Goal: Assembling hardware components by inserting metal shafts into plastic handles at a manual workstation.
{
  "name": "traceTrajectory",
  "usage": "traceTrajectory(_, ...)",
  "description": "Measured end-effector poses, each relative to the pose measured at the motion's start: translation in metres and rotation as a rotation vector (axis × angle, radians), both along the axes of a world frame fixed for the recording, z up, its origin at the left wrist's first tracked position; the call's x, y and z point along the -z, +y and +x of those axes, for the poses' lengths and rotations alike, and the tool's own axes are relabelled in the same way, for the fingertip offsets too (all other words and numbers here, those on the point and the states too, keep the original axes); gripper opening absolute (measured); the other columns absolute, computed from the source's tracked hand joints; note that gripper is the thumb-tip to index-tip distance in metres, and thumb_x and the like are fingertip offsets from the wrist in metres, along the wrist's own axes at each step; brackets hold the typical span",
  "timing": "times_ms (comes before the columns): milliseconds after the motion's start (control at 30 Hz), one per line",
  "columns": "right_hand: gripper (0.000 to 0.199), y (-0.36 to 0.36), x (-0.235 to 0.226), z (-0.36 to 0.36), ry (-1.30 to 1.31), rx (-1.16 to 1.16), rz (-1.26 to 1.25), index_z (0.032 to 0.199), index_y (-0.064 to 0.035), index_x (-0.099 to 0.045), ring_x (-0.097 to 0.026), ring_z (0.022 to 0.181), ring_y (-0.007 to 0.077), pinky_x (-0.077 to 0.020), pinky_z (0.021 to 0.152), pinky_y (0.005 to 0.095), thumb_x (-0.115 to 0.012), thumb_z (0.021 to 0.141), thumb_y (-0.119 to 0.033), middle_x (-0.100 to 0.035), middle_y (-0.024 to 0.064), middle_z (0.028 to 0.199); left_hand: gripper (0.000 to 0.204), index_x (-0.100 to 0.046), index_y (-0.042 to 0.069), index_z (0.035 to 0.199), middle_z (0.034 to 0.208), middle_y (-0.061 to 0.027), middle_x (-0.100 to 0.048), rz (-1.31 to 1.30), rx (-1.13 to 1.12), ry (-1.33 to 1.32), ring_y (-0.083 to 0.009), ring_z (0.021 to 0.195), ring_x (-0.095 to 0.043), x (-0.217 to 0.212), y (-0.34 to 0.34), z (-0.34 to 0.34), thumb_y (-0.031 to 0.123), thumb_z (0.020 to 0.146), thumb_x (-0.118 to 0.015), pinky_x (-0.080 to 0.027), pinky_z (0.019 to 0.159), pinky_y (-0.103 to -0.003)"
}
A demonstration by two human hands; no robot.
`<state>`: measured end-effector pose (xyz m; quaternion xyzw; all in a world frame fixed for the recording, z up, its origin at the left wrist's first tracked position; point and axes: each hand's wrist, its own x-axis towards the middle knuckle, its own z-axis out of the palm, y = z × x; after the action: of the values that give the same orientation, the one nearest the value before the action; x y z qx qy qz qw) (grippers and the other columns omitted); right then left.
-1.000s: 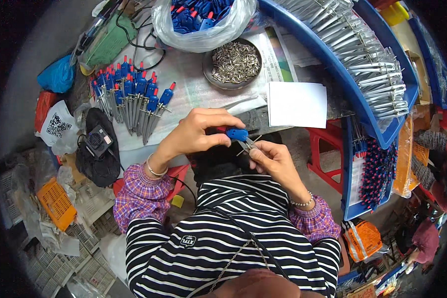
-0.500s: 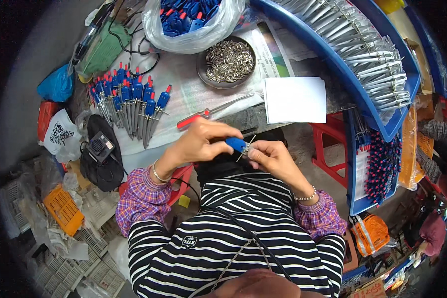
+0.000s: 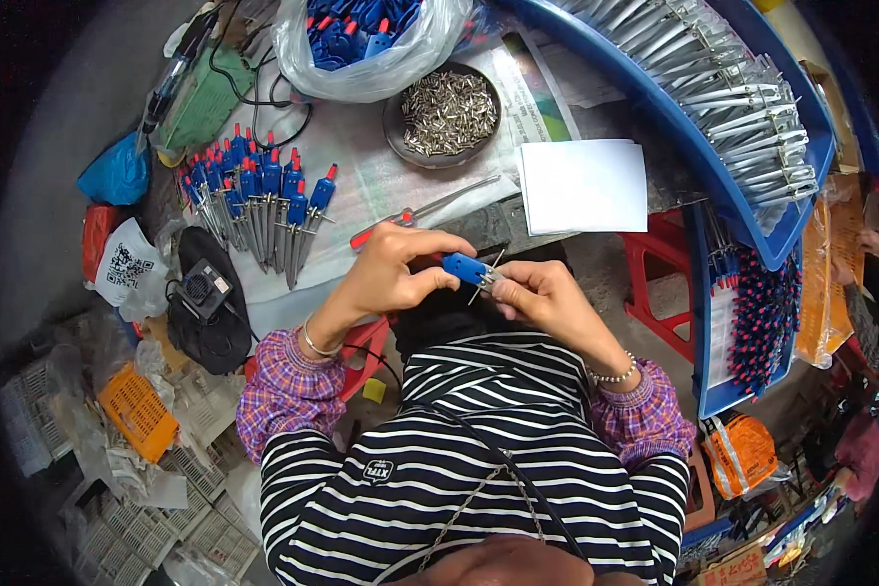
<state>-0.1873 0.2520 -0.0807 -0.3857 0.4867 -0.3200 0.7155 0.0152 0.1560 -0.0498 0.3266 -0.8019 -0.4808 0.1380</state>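
Observation:
Above my lap, a small blue plastic handle (image 3: 465, 269) is joined to a metal piece, with a thin metal pin (image 3: 499, 259) sticking out crosswise. My left hand (image 3: 400, 272) pinches the handle's left end between thumb and fingers. The metal end is gripped by my right hand (image 3: 545, 299), whose fingers cover most of it. Left on the table lies a bunch of similar blue-handled tools (image 3: 281, 210) with red tips, grey metal shafts and cross pins. Near my left hand rests a red-handled pointed tool (image 3: 449, 200).
A dark round bowl (image 3: 391, 127) holds small metal pins. Behind it, a clear plastic bag (image 3: 361, 88) contains blue handles. White paper (image 3: 584, 188) lies at the table edge. Blue trays (image 3: 654, 122) of metal pieces curve along the right. A red stool (image 3: 659, 283) stands below.
The blue handle has tilted slightly and shifted a little left, with more of it showing. Both hands stay close together around it; the whole view has shifted slightly.

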Motion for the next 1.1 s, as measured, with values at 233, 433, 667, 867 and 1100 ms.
traceTrajectory(233,0.023,0.003,0.005,-0.001,-0.079,-0.037,0.046,0.077,0.0018,-0.062,-0.042,0.052,0.0037,-0.0324,0.047,0.022,-0.056,0.091,-0.016,-0.052,-0.0028,0.058,0.028,-0.069,0.0,0.094,0.073,-0.0086,-0.069,0.086,0.058,-0.014,-0.0118,0.063,-0.066,0.0,-0.001,0.0,0.002,0.067,-0.072,-0.05,0.056,-0.023)
traceTrajectory(433,0.023,0.002,0.003,-0.005,-0.026,-0.021,-0.007,0.077,0.0022,-0.062,-0.041,0.051,0.0039,-0.0326,0.046,0.0224,-0.056,0.09,-0.016,-0.052,-0.0021,0.057,0.027,-0.069,-0.002,0.094,0.071,-0.0087,-0.069,0.092,0.016,0.03,-0.0106,0.058,-0.065,0.001,0.0,-0.004,0.0,0.068,-0.071,-0.05,0.052,-0.021)
traceTrajectory(667,0.022,0.003,0.003,-0.009,-0.1,-0.065,0.023,0.087,0.0025,-0.065,-0.04,0.052,0.0011,-0.0289,0.046,0.0179,-0.058,0.092,-0.017,-0.052,-0.0046,0.06,0.026,-0.069,-0.003,0.093,0.07,-0.0086,-0.068,0.291,0.007,-0.032,-0.0101,0.057,-0.064,-0.004,-0.001,-0.005,0.0,0.068,-0.071,-0.05,0.051,-0.02)
traceTrajectory(867,0.021,0.006,0.007,-0.01,-0.074,-0.011,-0.002,0.086,0.0022,-0.065,-0.04,0.052,0.0009,-0.0287,0.045,0.0182,-0.058,0.092,-0.017,-0.052,-0.0047,0.06,0.028,-0.069,-0.001,0.094,0.069,-0.0076,-0.067,0.067,-0.03,0.015,-0.01,0.058,-0.064,-0.002,0.006,-0.009,0.001,0.067,-0.073,-0.05,0.054,-0.022)
traceTrajectory(1100,0.021,0.005,0.009,-0.015,-0.076,-0.11,0.004,0.086,0.0023,-0.065,-0.039,0.051,0.0008,-0.0276,0.045,0.0178,-0.058,0.092,-0.017,-0.052,-0.0041,0.059,0.028,-0.069,-0.001,0.094,0.069,-0.0072,-0.068,0.283,0.055,-0.02,-0.0092,0.059,-0.064,-0.004,0.0,-0.008,0.0,0.066,-0.072,-0.05,0.052,-0.021)
